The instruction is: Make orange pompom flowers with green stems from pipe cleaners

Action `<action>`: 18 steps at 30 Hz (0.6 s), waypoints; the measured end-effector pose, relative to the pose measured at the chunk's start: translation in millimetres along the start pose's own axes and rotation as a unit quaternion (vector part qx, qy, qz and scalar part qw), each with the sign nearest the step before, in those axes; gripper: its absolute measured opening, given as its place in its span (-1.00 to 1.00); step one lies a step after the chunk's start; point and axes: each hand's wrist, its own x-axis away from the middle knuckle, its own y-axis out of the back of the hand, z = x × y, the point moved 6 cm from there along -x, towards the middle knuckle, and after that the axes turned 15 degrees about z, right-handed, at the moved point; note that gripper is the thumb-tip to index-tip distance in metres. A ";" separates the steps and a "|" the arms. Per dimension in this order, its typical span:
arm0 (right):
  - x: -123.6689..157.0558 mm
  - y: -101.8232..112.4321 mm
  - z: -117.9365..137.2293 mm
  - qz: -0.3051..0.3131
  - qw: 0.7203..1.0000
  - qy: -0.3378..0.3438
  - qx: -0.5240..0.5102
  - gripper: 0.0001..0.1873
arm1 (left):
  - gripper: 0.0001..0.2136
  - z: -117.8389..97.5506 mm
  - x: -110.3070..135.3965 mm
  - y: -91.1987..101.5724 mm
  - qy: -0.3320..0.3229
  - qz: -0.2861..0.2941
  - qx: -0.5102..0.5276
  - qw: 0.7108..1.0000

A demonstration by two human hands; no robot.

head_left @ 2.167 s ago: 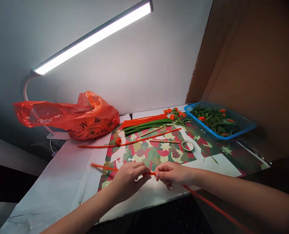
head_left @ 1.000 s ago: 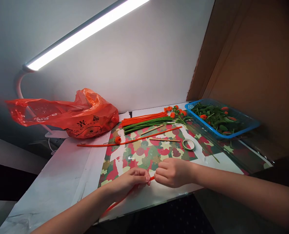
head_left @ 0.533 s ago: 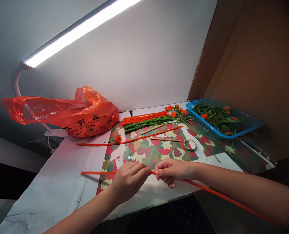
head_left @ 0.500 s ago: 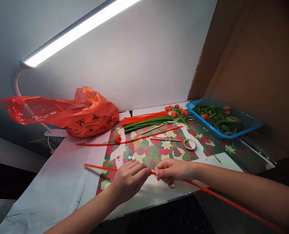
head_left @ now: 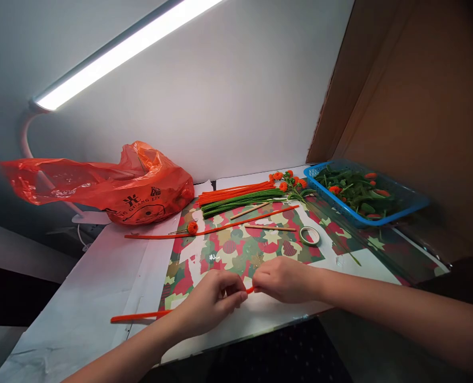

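Note:
My left hand [head_left: 208,303] and my right hand [head_left: 280,279] meet near the table's front edge, both pinched on one long orange pipe cleaner [head_left: 138,317]. A short stretch of it shows between the fingertips. Its free end sticks out to the left, past my left wrist, low over the white paper. Under the hands lies a red and green patterned sheet [head_left: 240,247].
Farther back lie a long orange pipe cleaner with a small pompom [head_left: 193,227], bundles of orange and green pipe cleaners [head_left: 240,198], wooden sticks [head_left: 268,228], a tape roll [head_left: 309,235], a blue basket of green stems [head_left: 359,194] and an orange plastic bag [head_left: 112,186]. Cardboard wall on the right.
The pipe cleaner's left end has swung down and toward me, from above the paper to beside my left wrist. Its right stretch along my right forearm is out of sight. My hands are closer together.

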 end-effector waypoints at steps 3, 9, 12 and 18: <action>0.2 -5.3 12.2 -0.006 0.981 0.090 0.172 -0.68 | -0.77 11.0 -5.4 -10.6 0.027 0.066 0.165 0.984; 0.8 1.9 -9.8 -0.006 0.997 -0.002 -0.072 -0.78 | -0.72 22.5 -7.6 -7.2 0.065 0.051 0.250 0.965; 5.4 2.1 -18.8 0.007 0.969 -0.040 -0.244 -0.83 | -0.72 18.3 -4.8 1.3 0.047 -0.003 0.169 0.985; 9.2 9.8 -12.8 -0.040 0.975 -0.051 -0.213 -0.85 | -0.75 14.3 -4.5 -0.5 0.046 -0.007 0.134 0.990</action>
